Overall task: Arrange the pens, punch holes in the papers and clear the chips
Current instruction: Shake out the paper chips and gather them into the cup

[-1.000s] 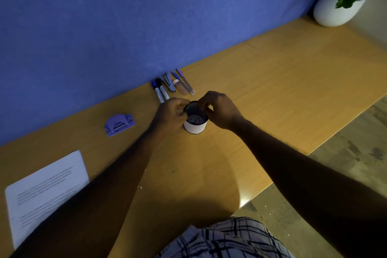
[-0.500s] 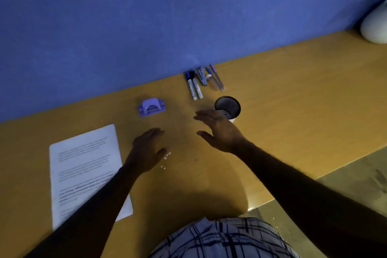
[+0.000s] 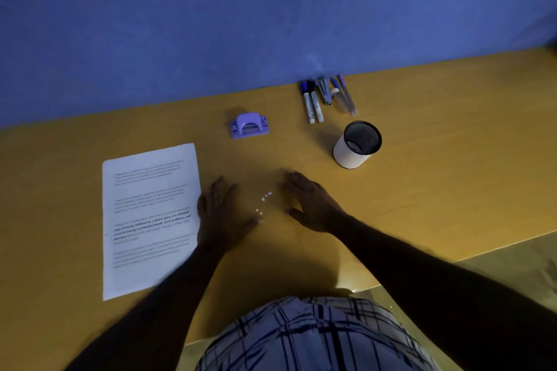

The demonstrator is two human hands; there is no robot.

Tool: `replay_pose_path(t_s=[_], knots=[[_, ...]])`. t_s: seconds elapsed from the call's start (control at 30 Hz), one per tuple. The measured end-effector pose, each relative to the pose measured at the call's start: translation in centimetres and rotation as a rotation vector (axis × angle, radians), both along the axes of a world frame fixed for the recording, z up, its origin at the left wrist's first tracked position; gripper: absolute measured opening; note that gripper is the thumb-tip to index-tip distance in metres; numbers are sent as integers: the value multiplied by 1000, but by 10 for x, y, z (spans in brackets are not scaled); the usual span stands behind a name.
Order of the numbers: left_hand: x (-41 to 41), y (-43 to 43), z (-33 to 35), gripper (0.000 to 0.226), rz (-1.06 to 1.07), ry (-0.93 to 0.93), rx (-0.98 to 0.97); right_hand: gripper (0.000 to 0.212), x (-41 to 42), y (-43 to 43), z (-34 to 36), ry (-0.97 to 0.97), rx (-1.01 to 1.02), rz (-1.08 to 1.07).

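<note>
Several small white paper chips (image 3: 262, 203) lie on the wooden desk (image 3: 422, 190) between my two hands. My left hand (image 3: 223, 214) rests flat, fingers spread, just left of them, beside the printed paper (image 3: 147, 220). My right hand (image 3: 310, 203) lies flat to their right, fingers stretched out. Both hold nothing. A purple hole punch (image 3: 249, 125) sits beyond the chips. Several pens and markers (image 3: 327, 98) lie in a row against the blue wall. The white pen cup (image 3: 357, 144) with a black mesh inside stands upright in front of the pens.
A blue wall (image 3: 241, 24) closes the far side of the desk. The desk's front edge runs diagonally at the lower right, with floor (image 3: 512, 262) beyond it. My checked shorts (image 3: 301, 337) fill the bottom of the view.
Both hands let go of the pen cup and came back toward me, settling flat on either side of the chips. My view swung left, so the plant pot left the frame.
</note>
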State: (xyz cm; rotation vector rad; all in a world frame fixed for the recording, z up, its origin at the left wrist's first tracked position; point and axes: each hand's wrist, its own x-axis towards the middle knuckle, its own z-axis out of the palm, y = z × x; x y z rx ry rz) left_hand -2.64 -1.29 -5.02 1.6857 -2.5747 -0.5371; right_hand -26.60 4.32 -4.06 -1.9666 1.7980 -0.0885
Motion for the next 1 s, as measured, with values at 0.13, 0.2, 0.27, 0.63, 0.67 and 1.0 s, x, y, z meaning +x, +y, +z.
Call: replay_pose_path(t_s=[0.13, 0.2, 0.27, 0.63, 0.67, 1.0], knots=[[-14, -1, -7, 119, 144, -50, 36, 73, 5, 4, -7, 6, 5, -15], [-17, -3, -9, 122, 196, -54, 49, 72, 6, 5, -10, 9, 1, -27], [-17, -5, -11, 126, 220, -41, 48, 72, 7, 6, -12, 9, -1, -30], [-19, -19, -2, 128, 238, -67, 101, 71, 21, 2, -12, -6, -70, 24], [-19, -19, -2, 128, 233, -83, 92, 71, 22, 2, -12, 8, -78, 47], [-17, -23, 0, 131, 247, -124, 99, 71, 44, 19, -30, 173, -93, 199]])
